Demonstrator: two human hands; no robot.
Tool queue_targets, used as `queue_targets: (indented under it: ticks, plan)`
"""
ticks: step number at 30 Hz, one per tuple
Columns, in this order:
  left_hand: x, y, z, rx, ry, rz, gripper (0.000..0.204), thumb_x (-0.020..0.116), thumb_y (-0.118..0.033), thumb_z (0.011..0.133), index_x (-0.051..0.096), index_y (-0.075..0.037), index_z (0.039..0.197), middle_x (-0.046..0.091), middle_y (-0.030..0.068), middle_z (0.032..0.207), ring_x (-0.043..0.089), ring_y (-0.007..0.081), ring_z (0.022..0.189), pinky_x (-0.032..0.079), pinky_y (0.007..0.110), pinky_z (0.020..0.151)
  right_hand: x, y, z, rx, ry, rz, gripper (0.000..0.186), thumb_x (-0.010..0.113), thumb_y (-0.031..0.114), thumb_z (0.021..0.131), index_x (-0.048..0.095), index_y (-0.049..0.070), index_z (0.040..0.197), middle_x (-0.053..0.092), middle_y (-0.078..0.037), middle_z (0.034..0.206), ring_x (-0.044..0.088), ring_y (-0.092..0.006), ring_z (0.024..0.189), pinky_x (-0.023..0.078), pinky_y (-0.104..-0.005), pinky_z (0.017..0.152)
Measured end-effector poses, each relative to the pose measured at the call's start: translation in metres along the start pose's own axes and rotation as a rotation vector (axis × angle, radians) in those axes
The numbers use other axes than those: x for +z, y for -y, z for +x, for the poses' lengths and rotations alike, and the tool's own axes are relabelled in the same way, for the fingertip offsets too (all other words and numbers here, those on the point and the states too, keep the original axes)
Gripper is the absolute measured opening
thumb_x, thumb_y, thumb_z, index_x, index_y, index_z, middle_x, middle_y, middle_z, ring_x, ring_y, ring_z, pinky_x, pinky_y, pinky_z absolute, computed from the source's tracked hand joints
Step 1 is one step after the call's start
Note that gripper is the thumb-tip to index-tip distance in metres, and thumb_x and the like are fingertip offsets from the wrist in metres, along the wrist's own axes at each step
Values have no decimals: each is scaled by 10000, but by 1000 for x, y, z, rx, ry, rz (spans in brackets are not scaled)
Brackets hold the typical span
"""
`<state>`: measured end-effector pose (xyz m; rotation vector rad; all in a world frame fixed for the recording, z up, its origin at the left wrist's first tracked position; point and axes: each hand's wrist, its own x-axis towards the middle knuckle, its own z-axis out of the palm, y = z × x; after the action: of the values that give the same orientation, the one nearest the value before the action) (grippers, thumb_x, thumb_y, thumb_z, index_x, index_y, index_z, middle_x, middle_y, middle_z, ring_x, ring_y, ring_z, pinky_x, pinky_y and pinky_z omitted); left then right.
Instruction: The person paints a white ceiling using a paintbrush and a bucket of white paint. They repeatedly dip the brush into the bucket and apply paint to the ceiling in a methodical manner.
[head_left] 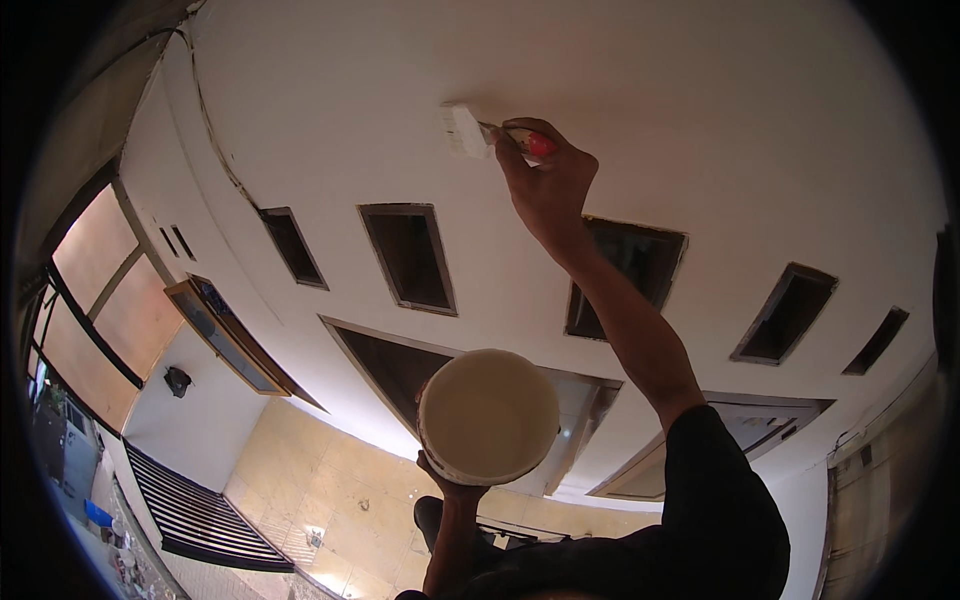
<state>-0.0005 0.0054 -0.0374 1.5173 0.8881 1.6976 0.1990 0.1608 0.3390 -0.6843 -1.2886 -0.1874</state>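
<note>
High on the white wall, my right hand is closed round the handle of a flat paintbrush. The wide bristles are coated white and lie against the wall; a red patch shows on the handle. Lower down, my left hand grips a round, pale paint bucket from below and the side. Its open top faces me, with a pale off-white inside; how much paint is in it I cannot tell. Part of the left hand's fingers is hidden behind the bucket.
Several dark framed openings, such as one at centre-left, cross the wall below the brush. Doorways sit under them. Far below lie a tiled floor and a black slatted rail. A cable runs down at left, near an open wooden-framed window.
</note>
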Motion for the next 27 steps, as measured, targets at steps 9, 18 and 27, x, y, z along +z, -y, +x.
queue_targets:
  ticks: [9, 18, 27]
  plan:
    - [20, -55, 53, -409, -24, -916, 1052, 839, -428, 691, 216, -140, 1489, 427, 120, 1420, 482, 265, 1259, 423, 434, 1023, -188, 31, -2, -223, -397, -625, 123, 755, 12, 815, 719, -6, 932, 744, -64, 836, 715, -137, 778, 574, -252, 711]
    - [36, -85, 66, -396, 35, -898, 973, 772, -467, 743, 244, -124, 1484, 453, 143, 1394, 515, 285, 1216, 460, 431, 969, -115, 32, -6, -498, -163, -865, 175, 771, 72, 734, 688, 126, 878, 685, -1, 781, 660, -170, 594, 516, -269, 527]
    - [54, -102, 61, -396, 59, -892, 905, 704, -507, 794, 272, -107, 1480, 478, 166, 1368, 547, 305, 1172, 498, 428, 916, -109, 32, 2, -341, -115, -366, 95, 737, 67, 817, 671, 56, 885, 687, -43, 743, 661, -185, 575, 516, -262, 515]
